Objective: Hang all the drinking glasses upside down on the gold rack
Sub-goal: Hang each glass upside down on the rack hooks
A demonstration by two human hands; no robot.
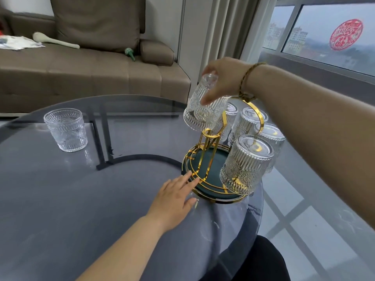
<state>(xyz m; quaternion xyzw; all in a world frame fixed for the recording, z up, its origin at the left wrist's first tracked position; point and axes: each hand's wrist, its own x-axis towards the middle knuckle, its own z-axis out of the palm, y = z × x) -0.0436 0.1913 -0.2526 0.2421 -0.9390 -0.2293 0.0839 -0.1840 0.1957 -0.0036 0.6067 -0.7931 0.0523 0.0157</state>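
The gold rack [211,141] with a dark green round base stands at the right edge of the glass table [81,199]. Several ribbed glasses hang upside down on it, the nearest one [246,164] at the front right. My right hand [221,78] grips another ribbed glass [200,107] by its base, upside down and tilted, just above an empty gold peg. My left hand [175,197] lies flat on the table, its fingertips touching the rack's base rim. One upright glass [66,130] stands alone at the table's far left.
A brown sofa [91,63] with a pale long-handled object and papers on it stands behind the table. A window [328,33] with a red sticker is at the right. The table's right edge runs close beside the rack.
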